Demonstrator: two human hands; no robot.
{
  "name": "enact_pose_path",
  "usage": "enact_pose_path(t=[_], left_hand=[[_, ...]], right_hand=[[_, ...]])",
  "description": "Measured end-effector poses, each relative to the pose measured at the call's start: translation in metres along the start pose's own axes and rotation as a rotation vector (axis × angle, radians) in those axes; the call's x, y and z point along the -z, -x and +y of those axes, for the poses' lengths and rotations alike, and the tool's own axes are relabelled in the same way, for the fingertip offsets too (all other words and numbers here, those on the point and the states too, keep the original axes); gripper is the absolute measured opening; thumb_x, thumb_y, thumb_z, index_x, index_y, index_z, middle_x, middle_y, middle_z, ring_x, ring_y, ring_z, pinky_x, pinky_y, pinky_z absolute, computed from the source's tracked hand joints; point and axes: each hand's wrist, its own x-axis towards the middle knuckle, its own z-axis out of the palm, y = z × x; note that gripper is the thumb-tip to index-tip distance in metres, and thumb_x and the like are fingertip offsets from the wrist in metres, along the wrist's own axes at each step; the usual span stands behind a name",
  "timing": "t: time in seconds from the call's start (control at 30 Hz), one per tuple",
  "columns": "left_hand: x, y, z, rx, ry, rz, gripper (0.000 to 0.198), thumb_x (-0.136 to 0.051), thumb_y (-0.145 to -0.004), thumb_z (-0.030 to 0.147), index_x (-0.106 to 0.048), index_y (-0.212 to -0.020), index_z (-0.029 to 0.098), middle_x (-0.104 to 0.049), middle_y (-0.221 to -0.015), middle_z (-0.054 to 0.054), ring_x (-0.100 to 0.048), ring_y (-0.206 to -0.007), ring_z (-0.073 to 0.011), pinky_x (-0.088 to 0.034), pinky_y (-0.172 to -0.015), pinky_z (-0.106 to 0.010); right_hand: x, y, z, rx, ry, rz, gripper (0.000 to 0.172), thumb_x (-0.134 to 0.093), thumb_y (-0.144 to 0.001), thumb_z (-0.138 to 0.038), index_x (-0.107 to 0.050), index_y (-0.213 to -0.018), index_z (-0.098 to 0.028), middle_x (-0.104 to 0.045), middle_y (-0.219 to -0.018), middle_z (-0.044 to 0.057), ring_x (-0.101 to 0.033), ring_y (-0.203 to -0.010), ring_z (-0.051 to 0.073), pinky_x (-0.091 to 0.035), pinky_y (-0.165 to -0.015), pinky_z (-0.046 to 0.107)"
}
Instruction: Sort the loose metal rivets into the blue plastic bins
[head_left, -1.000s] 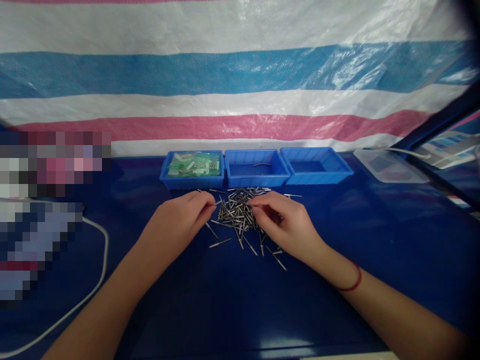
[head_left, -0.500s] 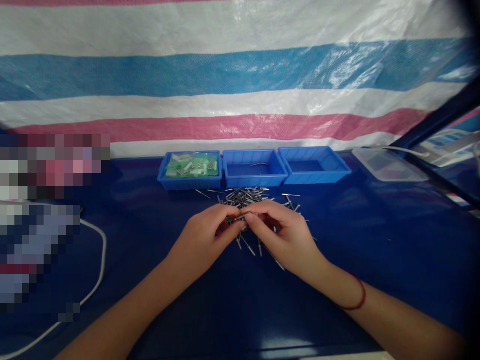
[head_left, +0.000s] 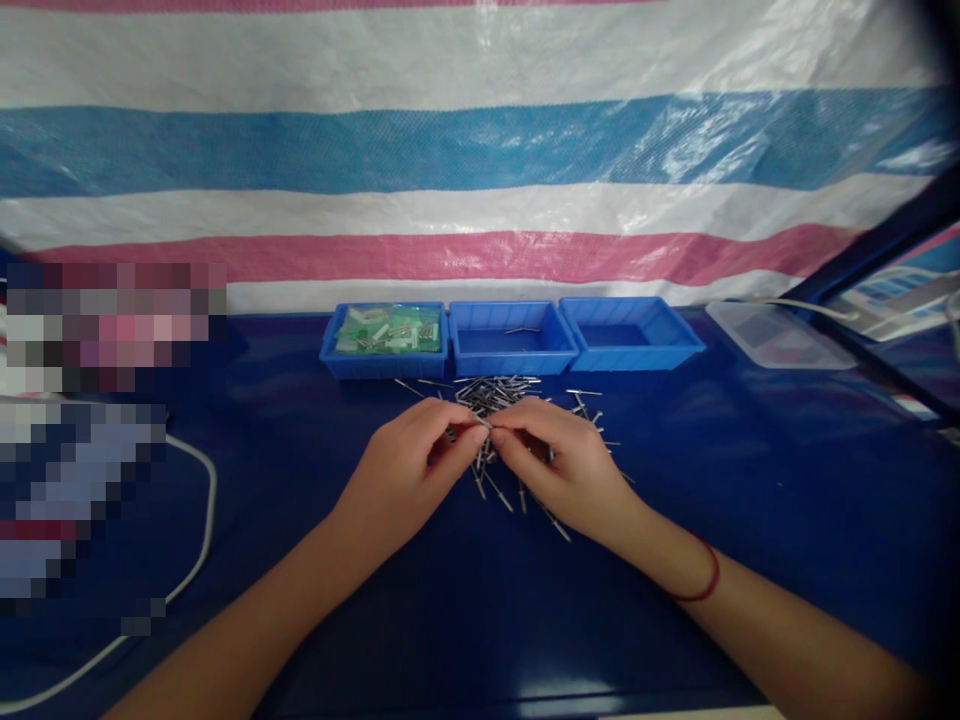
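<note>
My left hand (head_left: pixel 420 445) and my right hand (head_left: pixel 559 445) meet over a loose pile of metal blind rivets (head_left: pixel 499 392). Between their fingertips they pinch one blind rivet (head_left: pixel 484 421), its ends mostly covered by the fingers. Both hands are closed, thumb against forefinger. More rivets lie scattered below and to the right of the hands, and part of the pile is hidden behind them.
Behind the pile stand three blue bins in a row. The left bin (head_left: pixel 328 352) holds a green bag of small parts, the middle bin (head_left: pixel 517 362) a bent metal piece; the right bin (head_left: pixel 637 357) adjoins it. A clear plastic lid (head_left: pixel 780 335) lies at right, a white cable (head_left: pixel 211 520) at left.
The pinched rivet has tilted differently between the fingertips, and my left fingers have closed in on its end. Both hands stay over the pile; the view has shifted slightly.
</note>
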Motion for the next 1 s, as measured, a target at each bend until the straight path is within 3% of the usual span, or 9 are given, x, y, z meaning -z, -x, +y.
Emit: enact_pose_path(t=[0.1, 0.2, 0.27, 0.43, 0.63, 0.83, 1.0], left_hand=[[-0.001, 0.0, 0.001, 0.031, 0.028, -0.008, 0.014, -0.054, -0.091, 0.03, -0.062, -0.097, 0.019, -0.066, -0.083, 0.001, -0.06, -0.071, -0.0115, -0.044, -0.064, -0.021], [-0.003, 0.0, 0.003, 0.03, 0.02, -0.033, 0.015, -0.053, -0.091, 0.03, -0.062, -0.097, 0.019, -0.066, -0.08, 0.002, -0.061, -0.068, -0.0112, -0.044, -0.064, -0.021], [-0.003, 0.0, 0.003, 0.024, -0.001, -0.058, 0.015, -0.052, -0.091, 0.029, -0.062, -0.096, 0.02, -0.066, -0.078, 0.003, -0.06, -0.066, -0.0112, -0.044, -0.065, -0.022], [-0.002, 0.0, -0.004, 0.009, -0.049, -0.078, 0.015, -0.052, -0.091, 0.028, -0.062, -0.1, 0.02, -0.066, -0.08, 0.003, -0.06, -0.065, -0.0108, -0.044, -0.065, -0.022], [0.012, -0.006, -0.022, -0.031, -0.26, -0.066, 0.018, -0.049, -0.088, 0.019, -0.062, -0.102, 0.02, -0.066, -0.09, 0.0, -0.06, -0.075, -0.0134, -0.044, -0.069, -0.024], [0.022, -0.01, -0.031, -0.1, -0.414, -0.279, 0.013, -0.051, -0.082, 0.013, -0.063, -0.084, 0.018, -0.063, -0.09, -0.002, -0.06, -0.084, -0.0167, -0.045, -0.076, -0.027], [0.014, -0.008, -0.03, -0.13, -0.504, -0.338, 0.017, -0.051, -0.09, 0.023, -0.068, -0.094, 0.02, -0.062, -0.096, -0.003, -0.061, -0.086, -0.0172, -0.046, -0.076, -0.028]], right_hand=[[0.004, -0.007, 0.011, -0.093, -0.049, 0.112, 0.018, -0.054, -0.09, -0.029, -0.069, -0.088, -0.018, -0.068, -0.082, 0.005, -0.06, -0.072, 0.015, -0.046, -0.063, 0.028], [0.013, -0.018, 0.027, -0.268, -0.109, 0.336, 0.026, -0.055, -0.088, -0.037, -0.07, -0.093, -0.016, -0.067, -0.076, 0.004, -0.058, -0.064, 0.014, -0.046, -0.059, 0.027], [0.02, -0.024, 0.038, -0.328, -0.114, 0.403, 0.032, -0.057, -0.087, -0.041, -0.07, -0.098, -0.014, -0.065, -0.072, 0.003, -0.055, -0.059, 0.013, -0.045, -0.056, 0.026], [0.032, -0.028, 0.048, -0.35, -0.143, 0.37, 0.039, -0.052, -0.089, -0.047, -0.069, -0.104, -0.016, -0.055, -0.064, 0.0, -0.046, -0.052, 0.01, -0.038, -0.048, 0.024], [0.033, -0.02, 0.039, -0.331, -0.177, 0.292, 0.026, -0.055, -0.088, -0.037, -0.068, -0.096, -0.016, -0.055, -0.067, -0.001, -0.045, -0.054, 0.01, -0.034, -0.048, 0.023], [0.023, -0.015, 0.027, -0.284, -0.106, 0.219, 0.02, -0.055, -0.087, -0.03, -0.068, -0.091, -0.015, -0.061, -0.069, 0.001, -0.047, -0.055, 0.01, -0.037, -0.049, 0.023], [0.018, -0.011, 0.023, -0.243, -0.078, 0.186, 0.02, -0.055, -0.088, -0.03, -0.069, -0.091, -0.017, -0.068, -0.081, 0.004, -0.055, -0.063, 0.013, -0.042, -0.054, 0.025]])
